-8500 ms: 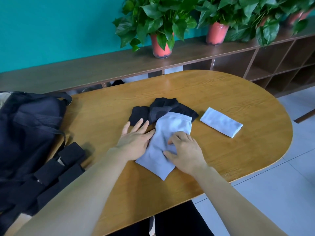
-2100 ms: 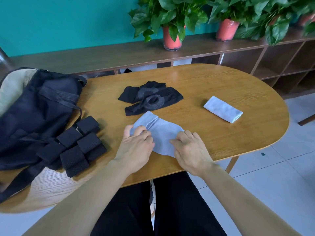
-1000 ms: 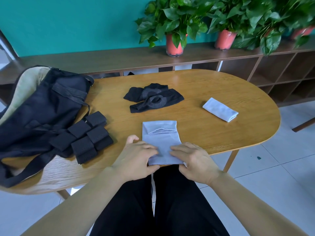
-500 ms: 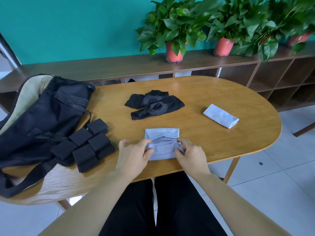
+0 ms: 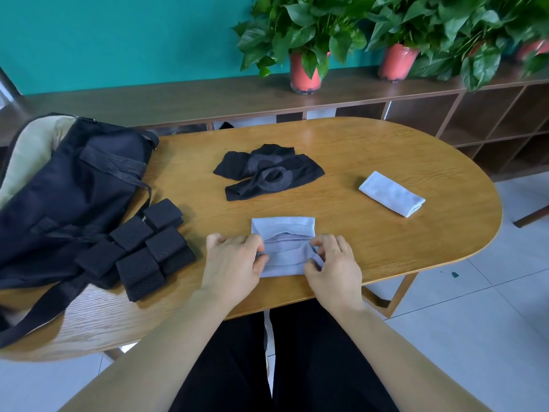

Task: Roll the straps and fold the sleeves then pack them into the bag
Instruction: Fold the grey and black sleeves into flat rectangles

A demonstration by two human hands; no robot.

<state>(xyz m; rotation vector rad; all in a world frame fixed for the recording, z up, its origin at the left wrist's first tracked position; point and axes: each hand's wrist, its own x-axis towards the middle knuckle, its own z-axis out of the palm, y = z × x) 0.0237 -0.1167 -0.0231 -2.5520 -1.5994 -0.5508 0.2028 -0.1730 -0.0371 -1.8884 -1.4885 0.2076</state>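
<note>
A light grey sleeve (image 5: pixel 283 249) lies near the front edge of the wooden table (image 5: pixel 386 239), its near half doubled over the far half. My left hand (image 5: pixel 234 263) pinches the sleeve's left edge and my right hand (image 5: pixel 332 264) pinches its right edge. A second grey sleeve (image 5: pixel 391 193) lies folded at the right. Two black sleeves (image 5: pixel 267 171) lie crossed and unfolded in the middle. Several rolled black straps (image 5: pixel 142 245) sit in a cluster at the left, beside the black bag (image 5: pixel 68 191).
The bag lies partly on a beige chair at the table's left end, with a strap trailing toward the front edge. Behind the table runs a low wooden shelf (image 5: pixel 208 96) with potted plants (image 5: pixel 303 40). Tiled floor lies to the right.
The grey sleeve was pulled from the black pair toward the front edge and laid straight. Both hands then lifted its near end and folded it over the far half.
</note>
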